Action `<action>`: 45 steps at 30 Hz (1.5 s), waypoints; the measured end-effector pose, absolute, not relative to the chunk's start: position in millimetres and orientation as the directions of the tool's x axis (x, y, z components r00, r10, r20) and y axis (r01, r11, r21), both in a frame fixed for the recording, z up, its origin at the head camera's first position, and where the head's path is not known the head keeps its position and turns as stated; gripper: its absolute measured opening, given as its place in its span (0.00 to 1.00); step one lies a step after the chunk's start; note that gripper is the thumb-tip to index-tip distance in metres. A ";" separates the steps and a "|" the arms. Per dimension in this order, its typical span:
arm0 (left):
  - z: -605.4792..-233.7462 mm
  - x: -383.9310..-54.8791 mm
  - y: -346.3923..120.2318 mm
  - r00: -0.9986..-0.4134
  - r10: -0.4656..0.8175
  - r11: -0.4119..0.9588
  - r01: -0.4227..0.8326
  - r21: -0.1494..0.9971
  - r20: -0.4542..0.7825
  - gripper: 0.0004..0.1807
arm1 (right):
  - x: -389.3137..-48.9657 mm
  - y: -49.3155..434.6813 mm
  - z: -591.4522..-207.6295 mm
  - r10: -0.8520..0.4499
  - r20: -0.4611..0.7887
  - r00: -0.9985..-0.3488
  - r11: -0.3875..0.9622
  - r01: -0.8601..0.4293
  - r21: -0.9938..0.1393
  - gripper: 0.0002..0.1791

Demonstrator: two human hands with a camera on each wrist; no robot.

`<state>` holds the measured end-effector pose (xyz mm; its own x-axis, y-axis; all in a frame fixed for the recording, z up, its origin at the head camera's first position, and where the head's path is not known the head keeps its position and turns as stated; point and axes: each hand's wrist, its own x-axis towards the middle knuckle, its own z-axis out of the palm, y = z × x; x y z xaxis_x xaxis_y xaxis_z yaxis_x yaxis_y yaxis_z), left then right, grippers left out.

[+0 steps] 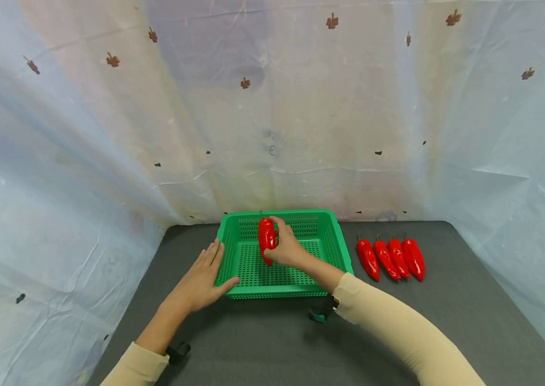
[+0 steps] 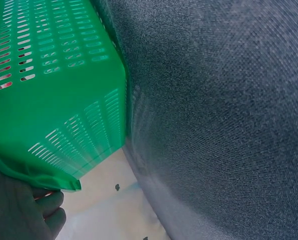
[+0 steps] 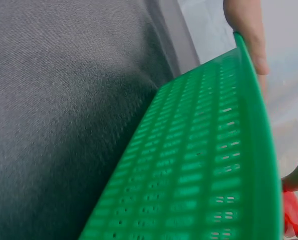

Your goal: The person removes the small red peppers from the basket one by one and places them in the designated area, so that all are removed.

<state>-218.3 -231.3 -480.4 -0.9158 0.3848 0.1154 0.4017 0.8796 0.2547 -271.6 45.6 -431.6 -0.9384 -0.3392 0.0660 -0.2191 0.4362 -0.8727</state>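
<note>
A green perforated plastic basket [image 1: 277, 291] stands on the dark table. Over its inside, my right hand [image 1: 290, 249] pinches a glossy red chili pepper [image 1: 266, 236] between thumb and fingers, the stem end pointing away from me. The same pepper [image 3: 291, 212] shows only partly past the basket wall in the right wrist view. My left hand [image 1: 200, 284] rests at the basket's left front corner, fingers straight along the rim and thumb spread. In the left wrist view this hand [image 2: 18, 215] sits under the rim, dim and partly cut off.
To the right of the basket, several red peppers [image 1: 393, 258] lie side by side on the dark table [image 1: 272, 343], stems toward the back. A pale patterned sheet [image 1: 301, 123] hangs behind the table and along both sides.
</note>
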 end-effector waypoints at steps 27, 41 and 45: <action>-479.1 -213.3 -230.1 -0.911 0.388 0.878 0.411 0.247 0.137 0.60 | -269.2 157.3 -404.2 -0.265 0.195 -0.944 0.428 -0.297 -0.853 0.49; -478.9 -214.7 -231.4 -0.910 0.392 0.875 0.413 0.253 0.132 0.61 | -257.2 226.7 -408.0 -0.182 0.227 -0.957 0.484 -0.288 -0.826 0.50; -478.0 -214.4 -231.2 -0.908 0.395 0.875 0.418 0.244 0.139 0.60 | -252.3 249.3 -411.4 -0.141 0.229 -0.963 0.520 -0.269 -0.811 0.51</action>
